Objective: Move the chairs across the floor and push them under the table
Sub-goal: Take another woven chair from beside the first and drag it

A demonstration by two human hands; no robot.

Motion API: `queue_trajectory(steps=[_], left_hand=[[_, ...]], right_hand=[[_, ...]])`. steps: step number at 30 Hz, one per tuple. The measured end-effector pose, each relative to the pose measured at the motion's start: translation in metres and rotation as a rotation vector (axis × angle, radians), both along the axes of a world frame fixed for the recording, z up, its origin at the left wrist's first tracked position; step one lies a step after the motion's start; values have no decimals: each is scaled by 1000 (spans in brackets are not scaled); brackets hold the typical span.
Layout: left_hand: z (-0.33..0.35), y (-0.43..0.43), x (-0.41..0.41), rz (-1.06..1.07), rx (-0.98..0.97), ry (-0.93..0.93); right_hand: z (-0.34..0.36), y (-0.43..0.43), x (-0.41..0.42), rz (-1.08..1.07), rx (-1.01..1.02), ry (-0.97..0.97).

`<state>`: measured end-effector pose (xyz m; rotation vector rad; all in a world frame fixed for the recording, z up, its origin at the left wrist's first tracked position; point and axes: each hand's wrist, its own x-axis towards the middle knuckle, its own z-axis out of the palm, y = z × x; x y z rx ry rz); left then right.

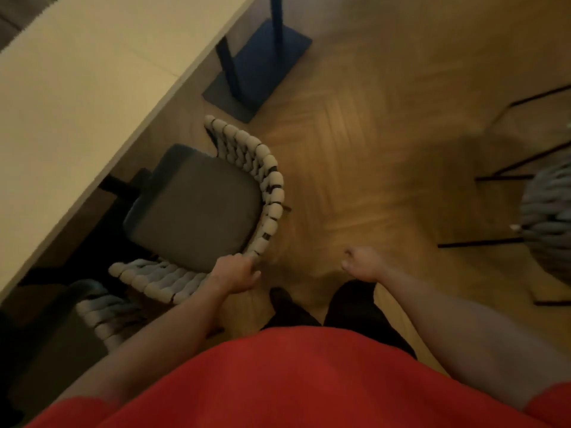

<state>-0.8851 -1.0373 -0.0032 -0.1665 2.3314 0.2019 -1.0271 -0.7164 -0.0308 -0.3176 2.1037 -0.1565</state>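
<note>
A chair [197, 205] with a grey seat cushion and a curved, pale woven backrest stands at the edge of the cream table [77, 88], its front tucked partly beneath the tabletop. My left hand [236, 273] grips the top rim of the backrest at its near side. My right hand [361, 264] hangs free above the floor with loosely curled fingers, holding nothing. A second woven chair [547, 217] with thin black legs stands at the far right, away from the table. Another chair [99, 307] of the same kind sits under the table at the lower left.
The table's dark blue leg and flat base plate [256, 72] stand on the herringbone wood floor [370, 134] just beyond the held chair. My feet in dark socks [349, 307] are right behind the chair. Open floor lies between the two chairs.
</note>
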Motion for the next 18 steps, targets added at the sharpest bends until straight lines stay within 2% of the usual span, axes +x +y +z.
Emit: queue_trajectory(steps=[5,10,13,18], left_hand=[[8,56,-85,-294,61,-67],[15,148,-161,-516,88,-105],[16,207,-195,-601,123,-119],[14,290,-250,-576,137,-205]], right_hand=[[7,91,22,-370,-55,18],[10,169,37,-713,-166,55],[6,211,41,-749,-115,41],[-7,290,24,-805,-90,-14]])
